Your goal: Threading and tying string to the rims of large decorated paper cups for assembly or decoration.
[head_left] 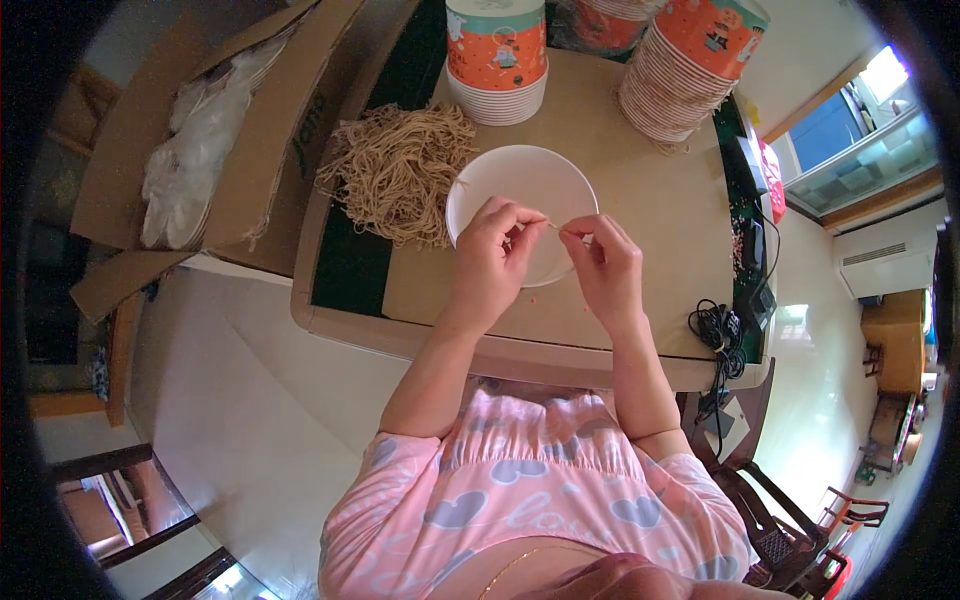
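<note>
Over a white paper bucket [522, 180], my left hand [497, 245] and my right hand [604, 262] face each other, fingertips almost meeting. A short, thin beige cord [553, 225] runs between them, pinched by thumb and finger on each side. The bucket's inside faces me, and my hands cover part of its near rim. To the left of it lies a loose, tangled heap of beige cords [400, 172], reaching the bucket's edge.
Behind the bucket stands a nested stack of orange-printed paper buckets [497, 60]; a taller stack [690, 70] leans at the back right. A cardboard box [270, 150] with plastic-wrapped contents is at the left. Bundled black cables [718, 328] lie at the table's right edge.
</note>
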A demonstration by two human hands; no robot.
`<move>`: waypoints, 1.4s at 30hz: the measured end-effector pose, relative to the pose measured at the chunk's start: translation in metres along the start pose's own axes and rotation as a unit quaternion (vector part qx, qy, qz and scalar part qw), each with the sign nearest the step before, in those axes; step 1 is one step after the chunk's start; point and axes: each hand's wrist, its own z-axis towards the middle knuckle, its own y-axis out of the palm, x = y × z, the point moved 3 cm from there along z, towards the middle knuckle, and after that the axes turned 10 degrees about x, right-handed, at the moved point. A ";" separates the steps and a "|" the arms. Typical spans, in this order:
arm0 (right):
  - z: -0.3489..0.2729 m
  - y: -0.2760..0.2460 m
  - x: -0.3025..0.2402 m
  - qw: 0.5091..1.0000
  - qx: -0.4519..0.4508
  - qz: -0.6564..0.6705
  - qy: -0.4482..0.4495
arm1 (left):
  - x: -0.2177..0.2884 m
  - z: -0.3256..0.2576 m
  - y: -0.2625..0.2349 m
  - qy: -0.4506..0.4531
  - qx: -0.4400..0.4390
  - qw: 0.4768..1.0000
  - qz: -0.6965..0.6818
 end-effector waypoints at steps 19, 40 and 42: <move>-0.003 0.000 -0.002 0.999 -0.013 -0.031 0.009 | -0.019 0.004 -0.008 -0.097 0.052 0.992 -0.054; -0.001 0.003 -0.016 1.000 -0.004 -0.011 -0.012 | 0.002 0.001 0.002 -0.018 0.012 1.000 -0.001; 0.000 0.001 -0.017 1.000 -0.001 -0.011 -0.016 | 0.009 0.001 0.002 -0.032 0.004 0.999 -0.016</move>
